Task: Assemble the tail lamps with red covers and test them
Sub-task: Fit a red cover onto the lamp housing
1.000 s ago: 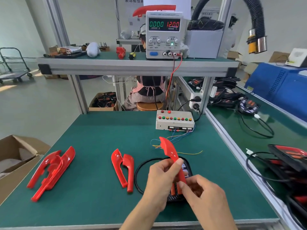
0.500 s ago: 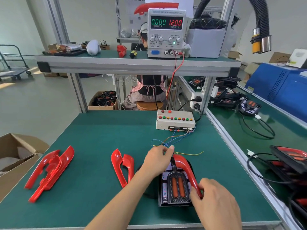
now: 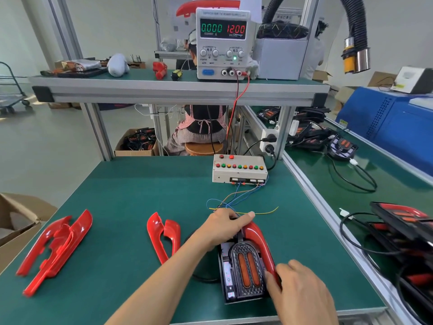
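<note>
Lamp [image 3: 243, 270] lies flat on the mat [image 3: 131, 198] near the front edge, red cover [image 3: 259, 245] laid along its right side. My left hand [image 3: 222, 227] lies over the cover's top curve, fingers fairly straight, pressing down. My right hand [image 3: 297, 292] is at the cover's lower end, fingertips pinching or pushing it; I cannot tell which. Cover looks placed but maybe not snapped home. Risks as I judge them: uneven pressure could seat one end and lift the other, or crack a clip. Loose wires [image 3: 236, 202] just beyond my left hand could get trapped under the cover. Spare covers [image 3: 164, 235] lie to the left, well apart. Supply [image 3: 222, 43] reads zero current, so testing not begun.
</note>
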Demonstrator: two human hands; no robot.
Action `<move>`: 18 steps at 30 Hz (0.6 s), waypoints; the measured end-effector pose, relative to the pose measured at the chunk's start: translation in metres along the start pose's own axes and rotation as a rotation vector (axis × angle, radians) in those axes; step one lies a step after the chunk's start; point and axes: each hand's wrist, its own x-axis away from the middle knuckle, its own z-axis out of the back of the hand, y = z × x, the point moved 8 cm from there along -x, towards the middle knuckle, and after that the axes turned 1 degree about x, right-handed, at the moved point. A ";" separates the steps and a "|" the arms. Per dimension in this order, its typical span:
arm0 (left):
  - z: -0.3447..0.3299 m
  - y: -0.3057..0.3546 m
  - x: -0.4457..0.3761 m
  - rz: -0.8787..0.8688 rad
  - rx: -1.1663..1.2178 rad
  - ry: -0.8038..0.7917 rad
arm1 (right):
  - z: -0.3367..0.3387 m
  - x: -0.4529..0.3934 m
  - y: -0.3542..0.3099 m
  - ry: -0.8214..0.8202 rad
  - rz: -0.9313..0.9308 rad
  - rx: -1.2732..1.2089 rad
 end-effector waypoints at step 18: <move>0.016 0.001 0.019 -0.095 0.067 0.121 | -0.014 0.017 0.011 0.321 0.138 -0.150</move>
